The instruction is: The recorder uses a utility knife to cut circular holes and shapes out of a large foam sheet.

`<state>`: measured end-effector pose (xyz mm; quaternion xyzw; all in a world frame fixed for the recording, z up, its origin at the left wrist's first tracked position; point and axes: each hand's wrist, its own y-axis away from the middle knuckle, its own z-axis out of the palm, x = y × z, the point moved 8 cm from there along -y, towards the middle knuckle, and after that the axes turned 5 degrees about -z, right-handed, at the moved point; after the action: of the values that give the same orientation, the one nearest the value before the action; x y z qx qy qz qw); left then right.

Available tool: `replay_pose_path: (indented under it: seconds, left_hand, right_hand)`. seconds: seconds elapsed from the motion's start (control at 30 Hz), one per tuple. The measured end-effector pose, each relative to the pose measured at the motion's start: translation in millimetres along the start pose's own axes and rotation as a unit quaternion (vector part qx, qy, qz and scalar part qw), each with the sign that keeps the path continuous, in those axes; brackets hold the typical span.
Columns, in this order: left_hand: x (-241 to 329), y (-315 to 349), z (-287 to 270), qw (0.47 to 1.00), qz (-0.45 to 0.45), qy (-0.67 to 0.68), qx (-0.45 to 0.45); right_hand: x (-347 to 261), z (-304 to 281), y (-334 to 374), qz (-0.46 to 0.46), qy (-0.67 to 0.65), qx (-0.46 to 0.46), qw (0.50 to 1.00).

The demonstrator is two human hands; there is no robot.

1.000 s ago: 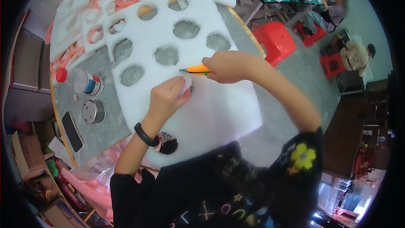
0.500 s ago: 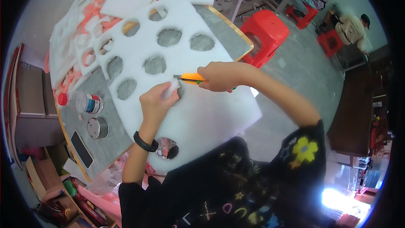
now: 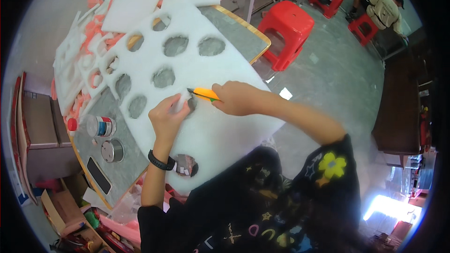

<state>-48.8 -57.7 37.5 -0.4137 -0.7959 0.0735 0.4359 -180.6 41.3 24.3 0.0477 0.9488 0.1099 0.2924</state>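
A large white foam sheet with several round holes lies across the table, partly over its right edge. My right hand grips an orange utility knife, its blade pointing left. The tip is at the upper end of a small white foam piece, pinched between the thumb and fingers of my left hand. Both hands are above a hole in the sheet, which my left fingers partly hide. Whether the blade touches the foam piece I cannot tell.
Left of the sheet on the grey table are a clear bottle, a round metal tin and a dark phone. Foam offcuts pile up at the far left. A red stool stands beyond the table; two people sit farther back.
The knife has come down and left, its tip now at the foam piece's upper end. My left hand keeps its pinch. The whole view has shifted slightly.
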Motion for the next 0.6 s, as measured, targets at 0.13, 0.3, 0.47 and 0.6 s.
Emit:
replay_pose_path:
  seconds: [0.13,0.3,0.47,0.6]
  left_hand:
    - [-6.2,-5.0,-0.2,0.997,-0.059,0.052,-0.011]
    - [-9.5,-8.3,7.7,0.996,-0.067,0.052,-0.030]
    - [-5.1,2.2,3.1,0.997,-0.024,-0.025,-0.067]
    - [14.5,8.4,12.3,0.986,0.071,-0.141,-0.059]
  right_hand:
    - [8.0,1.1,16.3,0.025,-0.050,0.011,0.998]
    - [29.7,7.6,36.7,0.025,-0.125,0.095,0.987]
    - [25.4,22.9,28.2,0.005,-0.175,0.123,0.977]
    - [20.1,26.3,23.9,0.014,-0.177,0.113,0.978]
